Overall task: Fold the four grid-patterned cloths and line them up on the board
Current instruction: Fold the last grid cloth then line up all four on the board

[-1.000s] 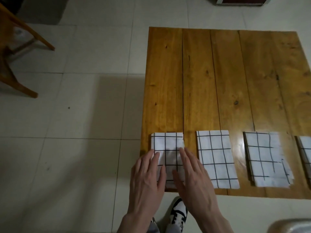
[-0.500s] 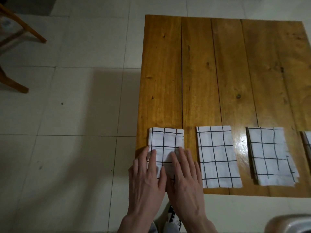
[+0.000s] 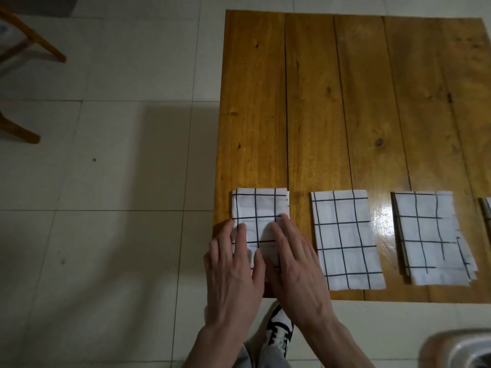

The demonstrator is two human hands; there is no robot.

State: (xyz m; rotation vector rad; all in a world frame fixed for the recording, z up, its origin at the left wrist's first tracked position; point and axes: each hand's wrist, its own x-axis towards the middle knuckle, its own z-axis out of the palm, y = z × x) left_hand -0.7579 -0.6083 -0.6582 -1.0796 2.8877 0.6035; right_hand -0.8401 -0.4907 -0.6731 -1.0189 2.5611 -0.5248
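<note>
The leftmost cloth (image 3: 259,208) lies folded at the board's near left corner, its near half under both hands; the left hand (image 3: 233,272) lies flat on the cloth's left side, fingers straight and slightly spread, the outer ones over the board's left edge; the right hand (image 3: 297,266) lies flat beside it on the cloth's right side, fingers straight and pointing away from the person; neither hand curls round anything, both simply press down. Just to the right, a narrow strip of bare wood apart, lies the second cloth (image 3: 345,240), folded into a neat rectangle; further right the third cloth (image 3: 433,237) lies folded with its layers fanned out unevenly at the right and near edges; the fourth cloth (image 3: 487,211) shows only as a sliver at the frame's right edge. All four sit in a row along the near edge of the board (image 3: 345,102), which is made of varnished planks and rests on a tiled floor (image 3: 106,235); below the hands a black-and-white shoe (image 3: 279,333) shows; wooden chair legs (image 3: 32,49) stand at the far left.
</note>
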